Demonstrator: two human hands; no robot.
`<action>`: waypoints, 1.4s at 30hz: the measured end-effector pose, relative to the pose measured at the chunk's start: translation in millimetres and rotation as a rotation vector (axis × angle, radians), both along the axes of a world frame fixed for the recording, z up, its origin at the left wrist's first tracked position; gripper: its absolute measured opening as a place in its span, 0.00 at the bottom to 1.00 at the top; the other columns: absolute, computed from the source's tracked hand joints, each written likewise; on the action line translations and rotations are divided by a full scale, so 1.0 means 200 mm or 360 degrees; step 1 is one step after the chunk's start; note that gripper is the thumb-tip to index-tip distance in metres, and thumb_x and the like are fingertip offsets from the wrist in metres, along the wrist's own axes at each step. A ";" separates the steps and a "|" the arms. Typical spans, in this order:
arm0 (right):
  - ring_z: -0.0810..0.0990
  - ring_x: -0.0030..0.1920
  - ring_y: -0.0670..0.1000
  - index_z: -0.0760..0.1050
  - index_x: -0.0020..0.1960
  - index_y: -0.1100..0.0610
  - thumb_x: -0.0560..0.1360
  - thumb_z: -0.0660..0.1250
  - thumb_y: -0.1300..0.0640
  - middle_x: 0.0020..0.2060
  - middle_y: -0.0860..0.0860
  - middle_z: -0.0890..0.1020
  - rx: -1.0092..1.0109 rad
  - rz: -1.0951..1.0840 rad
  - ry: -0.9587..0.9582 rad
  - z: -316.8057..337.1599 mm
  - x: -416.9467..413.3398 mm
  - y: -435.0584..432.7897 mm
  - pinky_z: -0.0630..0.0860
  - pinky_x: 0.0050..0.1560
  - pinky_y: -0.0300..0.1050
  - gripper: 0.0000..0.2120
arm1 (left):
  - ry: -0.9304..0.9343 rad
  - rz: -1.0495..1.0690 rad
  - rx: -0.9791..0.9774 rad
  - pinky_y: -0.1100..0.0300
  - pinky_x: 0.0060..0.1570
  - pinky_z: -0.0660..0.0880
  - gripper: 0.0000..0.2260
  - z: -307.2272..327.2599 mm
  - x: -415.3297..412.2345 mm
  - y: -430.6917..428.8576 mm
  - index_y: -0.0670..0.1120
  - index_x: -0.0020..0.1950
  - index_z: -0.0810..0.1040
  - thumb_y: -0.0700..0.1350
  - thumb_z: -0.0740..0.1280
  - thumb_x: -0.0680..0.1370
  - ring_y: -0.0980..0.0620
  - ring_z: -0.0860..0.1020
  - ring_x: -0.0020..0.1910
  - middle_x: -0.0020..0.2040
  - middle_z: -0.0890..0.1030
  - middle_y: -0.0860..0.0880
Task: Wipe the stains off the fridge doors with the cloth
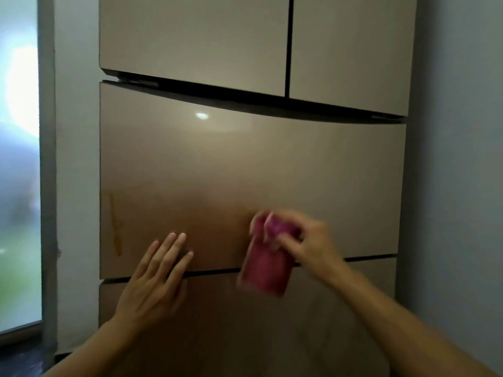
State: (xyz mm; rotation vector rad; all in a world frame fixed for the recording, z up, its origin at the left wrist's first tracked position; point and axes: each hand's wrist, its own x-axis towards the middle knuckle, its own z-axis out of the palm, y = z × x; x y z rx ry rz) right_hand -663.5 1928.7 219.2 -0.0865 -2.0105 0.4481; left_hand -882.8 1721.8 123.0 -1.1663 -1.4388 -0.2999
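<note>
At the far left a frosted window pane (19, 159) is seen. Beside it runs a strip of white wall (76, 159), against which the left edge of the tall glossy beige fridge (190, 159) is set.

On the left part of the wide middle door (272, 164) a yellowish vertical streak (114, 224) is visible, not yet wiped. The left hand (155, 276) appears to be laid flat across the door's lower edge and the dark gap above the lower drawer front (217, 322). Its fingers are straight and slightly spread, and nothing is held in it.

Further right, the folded magenta cloth (265, 262) is gripped at its top by the curled fingers of the right hand (313, 243). It is held against the bottom of the middle door, its lower part hanging over the gap; cloth and hand are blurred. A faint brownish smear (239, 213) is seen just left of the cloth's top.

The task is judged to be only partly done. The streak and the smear are left, dull patches appear on the lower drawer front, and no marks can be made out on the upper left door (193, 42) or the upper right door (351, 50).

Broad open door surface is offered above both hands. Sideways strokes are bounded by the white strip on one side and the grey wall (462, 159) on the other, and the dark gaps between the doors could snag the cloth's edge.
</note>
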 end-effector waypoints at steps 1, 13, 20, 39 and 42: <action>0.78 0.47 0.44 0.76 0.61 0.50 0.71 0.71 0.60 0.49 0.46 0.81 -0.0058 -0.0261 0.0261 0.12 0.02 0.05 0.75 0.49 0.42 0.19 | 0.0007 0.0011 -0.0023 0.43 0.74 0.54 0.21 -0.01 -0.02 -0.01 0.39 0.70 0.67 0.50 0.51 0.82 0.38 0.59 0.75 0.74 0.63 0.36; 0.75 0.55 0.55 0.73 0.62 0.50 0.72 0.66 0.59 0.59 0.54 0.74 0.0525 -0.0557 0.0152 -0.45 -0.30 -0.27 0.79 0.50 0.46 0.19 | 0.0011 -0.0053 -0.0061 0.43 0.73 0.56 0.22 -0.04 -0.07 0.00 0.39 0.71 0.65 0.51 0.49 0.83 0.39 0.58 0.76 0.76 0.59 0.37; 0.71 0.57 0.54 0.76 0.62 0.51 0.75 0.65 0.57 0.53 0.53 0.80 0.0093 -0.1096 0.0475 0.12 -0.11 -0.04 0.72 0.52 0.47 0.15 | 0.0063 -0.0093 -0.0049 0.43 0.72 0.58 0.22 -0.05 -0.09 0.01 0.40 0.70 0.66 0.49 0.57 0.79 0.39 0.59 0.75 0.76 0.60 0.37; 0.68 0.63 0.57 0.72 0.66 0.54 0.76 0.64 0.55 0.65 0.56 0.70 -0.0083 -0.1099 0.0611 0.31 -0.39 -0.25 0.68 0.62 0.49 0.18 | 0.0124 -0.0083 -0.0101 0.43 0.74 0.54 0.22 -0.05 -0.09 0.00 0.39 0.69 0.67 0.47 0.60 0.77 0.37 0.59 0.75 0.74 0.63 0.35; 0.70 0.60 0.60 0.76 0.63 0.56 0.74 0.65 0.61 0.62 0.59 0.73 0.0249 -0.1019 0.0581 0.07 -0.51 -0.34 0.69 0.60 0.50 0.17 | 0.0114 -0.0087 -0.0099 0.43 0.74 0.55 0.22 -0.05 -0.08 0.00 0.39 0.69 0.67 0.46 0.60 0.77 0.37 0.59 0.75 0.73 0.65 0.35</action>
